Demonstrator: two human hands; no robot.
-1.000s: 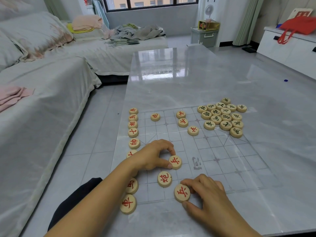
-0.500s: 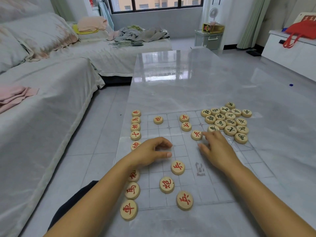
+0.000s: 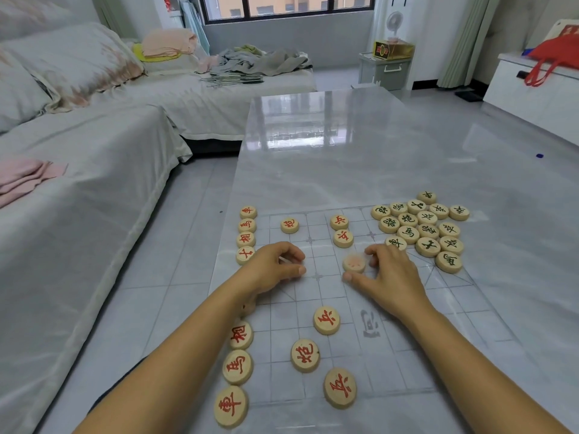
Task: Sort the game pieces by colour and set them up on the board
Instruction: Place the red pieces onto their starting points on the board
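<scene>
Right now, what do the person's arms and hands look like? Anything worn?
Both forearms are bare, with no sleeves in view. The left hand and right hand wear no gloves, and no rings, watch or bracelets show.

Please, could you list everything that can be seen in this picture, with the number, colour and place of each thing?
red-marked pieces: at least thirteen, pale wood, in a column along the board's left edge and scattered on the grid; the left arm may hide more.
blurred red piece: one, mid-board.
dark-marked pieces: sixteen, pale wood, clustered at the board's far right.
board: one, clear sheet with grey lines, on the table.
table: one, glossy grey.
sofa: one, grey cover, at left.
red bag: one, on the white cabinet, far right.
left hand: fingers loosely curled, resting on the board, nothing visibly held.
right hand: pinches the blurred red piece.
</scene>
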